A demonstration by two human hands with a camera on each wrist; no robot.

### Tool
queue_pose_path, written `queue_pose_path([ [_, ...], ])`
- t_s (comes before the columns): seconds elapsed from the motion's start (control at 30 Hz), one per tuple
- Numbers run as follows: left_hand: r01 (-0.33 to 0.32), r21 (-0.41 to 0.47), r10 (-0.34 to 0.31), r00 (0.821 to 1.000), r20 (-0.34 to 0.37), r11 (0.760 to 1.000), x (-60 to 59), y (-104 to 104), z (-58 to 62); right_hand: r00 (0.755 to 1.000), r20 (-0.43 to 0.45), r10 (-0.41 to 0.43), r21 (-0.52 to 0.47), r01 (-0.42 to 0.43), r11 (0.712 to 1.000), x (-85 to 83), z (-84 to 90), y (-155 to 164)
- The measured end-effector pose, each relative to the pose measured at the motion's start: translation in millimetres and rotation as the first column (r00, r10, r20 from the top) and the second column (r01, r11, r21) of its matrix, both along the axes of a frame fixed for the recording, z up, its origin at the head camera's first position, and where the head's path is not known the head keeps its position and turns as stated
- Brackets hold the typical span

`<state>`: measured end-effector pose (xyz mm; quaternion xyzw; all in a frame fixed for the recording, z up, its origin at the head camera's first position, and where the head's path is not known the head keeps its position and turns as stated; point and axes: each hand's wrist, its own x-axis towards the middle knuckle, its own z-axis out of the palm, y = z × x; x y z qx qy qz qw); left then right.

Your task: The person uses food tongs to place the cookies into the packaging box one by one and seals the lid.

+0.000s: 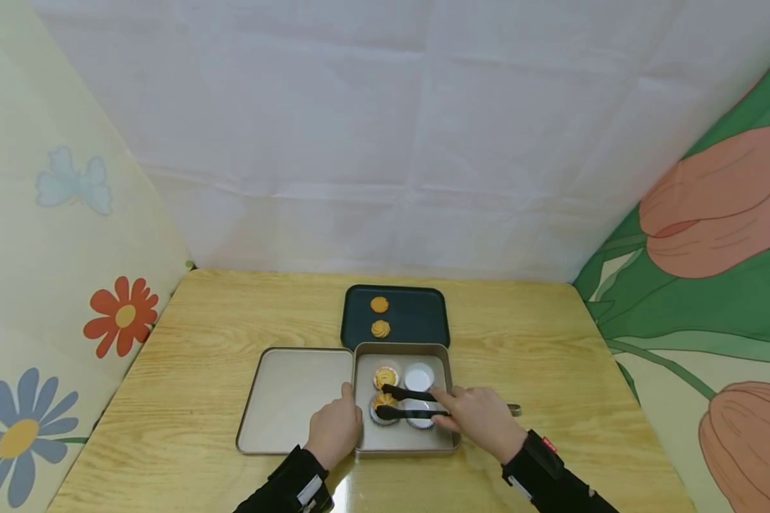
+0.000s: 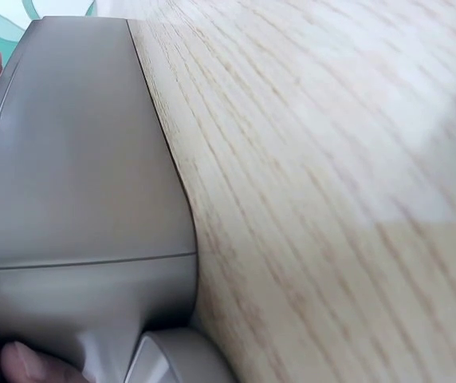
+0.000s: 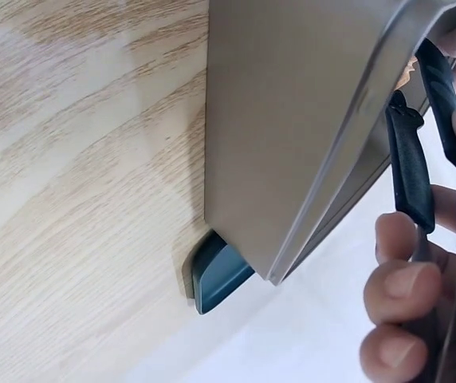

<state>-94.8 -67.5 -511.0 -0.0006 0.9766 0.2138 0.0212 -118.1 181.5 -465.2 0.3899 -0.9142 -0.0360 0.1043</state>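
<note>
My right hand (image 1: 484, 420) holds black-tipped tongs (image 1: 413, 412), whose tips stand apart at a swirled cookie (image 1: 383, 400) in the metal box (image 1: 404, 452). That cookie is at a white paper cup; whether the tips touch it, I cannot tell. Behind it another cookie (image 1: 386, 377) sits in its own cup. Two white cups on the right, the rear one (image 1: 419, 376) and one partly under the tongs, show no cookie. With my left hand (image 1: 335, 429) I grip the box's left wall; fingertips (image 2: 33, 363) show against the metal in the left wrist view.
A flat metal lid (image 1: 301, 399) lies left of the box. Behind the box, a dark tray (image 1: 420, 317) bears two cookies, one farther back (image 1: 379, 304) and one nearer (image 1: 381, 328). All stand on a wooden table (image 1: 520, 328) with a white cloth (image 1: 385, 142) behind.
</note>
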Motion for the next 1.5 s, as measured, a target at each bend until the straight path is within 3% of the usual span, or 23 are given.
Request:
queue_pose_path([
  [0.3,0.007,0.009,-0.006,0.999,-0.034,1.000,-0.8,-1,2.1,0.998,0.048,-0.041,0.035,0.039,0.999,0.3,1.5,-4],
  [0.5,0.005,0.010,-0.004,0.999,-0.047,1.000,-0.7,-1,1.7,0.994,0.099,-0.051,0.004,0.051,0.999,-1.0,3.8,-3],
  [0.63,0.004,0.008,-0.004,1.000,-0.030,1.000,-0.5,-2,1.4,0.995,0.083,-0.054,-0.045,0.058,0.997,-5.4,10.9,-2],
  [0.77,-0.006,0.006,0.006,1.000,-0.005,1.000,-0.5,-2,1.0,0.995,0.011,-0.101,-0.111,0.102,0.989,-24.2,26.0,-3],
  [1.0,-0.015,0.024,0.014,1.000,0.016,1.000,0.7,0,-2.6,0.981,-0.087,-0.171,-0.154,0.157,0.975,-78.1,43.0,-11],
  [1.2,-0.006,0.008,0.006,1.000,0.013,1.000,2.8,3,-2.6,0.983,-0.039,-0.177,-0.080,0.173,0.982,-104.4,31.4,-25],
  [1.5,-0.010,-0.006,0.010,1.000,0.021,1.000,-0.2,2,-2.1,0.973,0.059,-0.224,0.072,0.220,0.973,-120.8,13.0,-43],
])
